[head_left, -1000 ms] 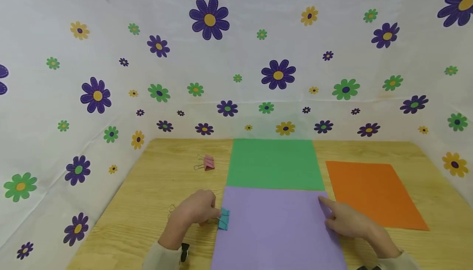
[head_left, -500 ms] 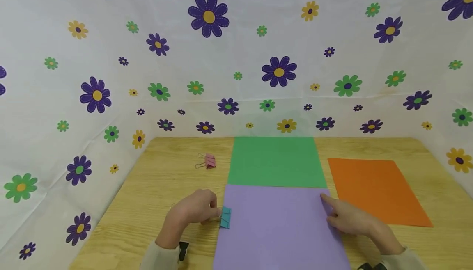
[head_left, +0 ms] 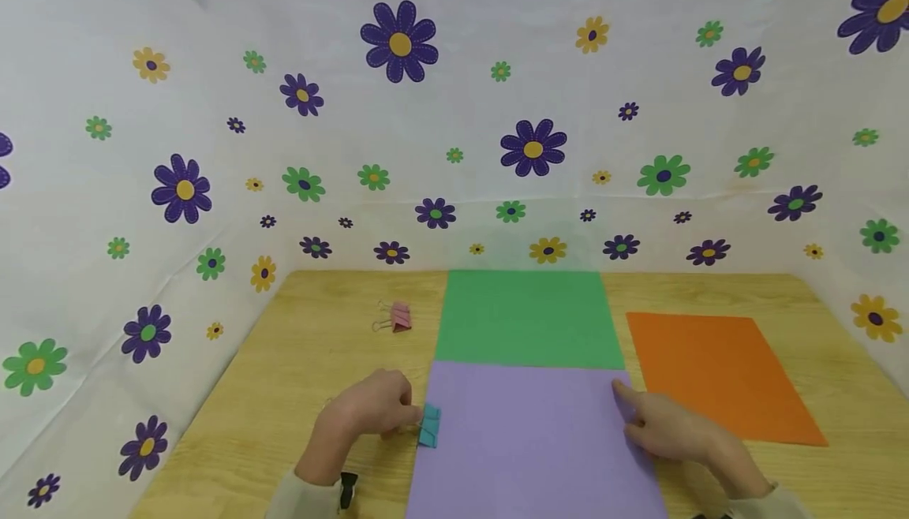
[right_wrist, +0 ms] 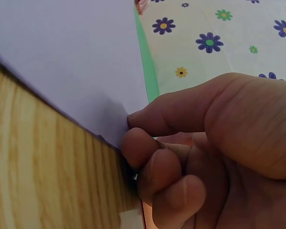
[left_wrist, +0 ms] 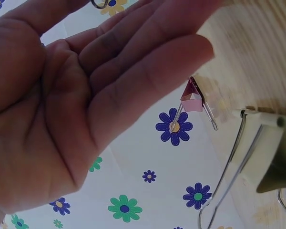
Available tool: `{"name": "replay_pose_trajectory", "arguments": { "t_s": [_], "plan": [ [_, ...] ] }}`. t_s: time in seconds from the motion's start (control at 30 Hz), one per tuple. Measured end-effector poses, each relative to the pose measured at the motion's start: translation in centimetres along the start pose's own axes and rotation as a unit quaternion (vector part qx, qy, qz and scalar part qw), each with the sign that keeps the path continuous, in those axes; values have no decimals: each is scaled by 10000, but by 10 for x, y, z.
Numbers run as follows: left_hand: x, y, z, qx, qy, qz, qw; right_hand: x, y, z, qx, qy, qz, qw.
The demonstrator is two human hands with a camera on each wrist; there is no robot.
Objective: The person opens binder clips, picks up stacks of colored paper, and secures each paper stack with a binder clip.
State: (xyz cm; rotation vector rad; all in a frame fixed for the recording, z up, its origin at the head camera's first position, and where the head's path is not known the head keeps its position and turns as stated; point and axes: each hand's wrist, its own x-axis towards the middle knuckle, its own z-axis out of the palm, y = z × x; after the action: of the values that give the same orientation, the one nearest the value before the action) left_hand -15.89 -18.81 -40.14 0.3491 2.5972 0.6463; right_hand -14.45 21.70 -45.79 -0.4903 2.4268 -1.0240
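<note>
My left hand (head_left: 376, 402) pinches the wire handles of a teal binder clip (head_left: 429, 425), which sits on the left edge of a purple sheet of paper (head_left: 529, 444). Up close in the left wrist view, the palm (left_wrist: 52, 109) fills the left side and a bit of wire shows at the top. At the sheet's upper right corner, my right hand (head_left: 663, 424) holds the paper's edge. One digit lies on top of the paper in the right wrist view, while the other fingers (right_wrist: 159, 167) curl beside the edge.
A green sheet (head_left: 525, 318) extends behind the purple one, and an orange sheet (head_left: 724, 377) lies to the right. A pink binder clip (head_left: 400, 317) rests back left. Near my left hand stands a pale yellow binder clip (left_wrist: 262, 152). Flowered cloth (head_left: 469, 109) encloses the wooden table (head_left: 234, 432).
</note>
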Motion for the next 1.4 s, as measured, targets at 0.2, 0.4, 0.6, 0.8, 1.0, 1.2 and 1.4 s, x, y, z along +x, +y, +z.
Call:
{"name": "replay_pose_trajectory", "arguments": {
  "t_s": [0.2, 0.4, 0.6, 0.8, 1.0, 1.2, 1.4],
  "plan": [
    [1, -5, -1, -136, -39, 181, 9997, 0, 2, -1, 89, -79, -70, 9999],
    [3, -7, -2, -124, -81, 160, 9998, -1, 1, -1, 68, -122, 13, 9999],
    [5, -5, -7, -12, -119, 112, 9999, 1, -4, -4, 139, -38, -9, 9999],
    [5, -8, -2, 86, -227, -19, 9997, -1, 1, -2, -84, -3, -173, 9998],
    [4, -7, -2, 85, -157, 1, 9998, -1, 0, -1, 146, -114, -172, 9997],
    [3, -8, -1, 172, -228, -15, 9996, -3, 0, 1, 11, -86, -23, 10000],
    [6, -7, -1, 138, -226, 42, 9996, -2, 3, 0, 29, -45, -128, 9999]
  ]
}}
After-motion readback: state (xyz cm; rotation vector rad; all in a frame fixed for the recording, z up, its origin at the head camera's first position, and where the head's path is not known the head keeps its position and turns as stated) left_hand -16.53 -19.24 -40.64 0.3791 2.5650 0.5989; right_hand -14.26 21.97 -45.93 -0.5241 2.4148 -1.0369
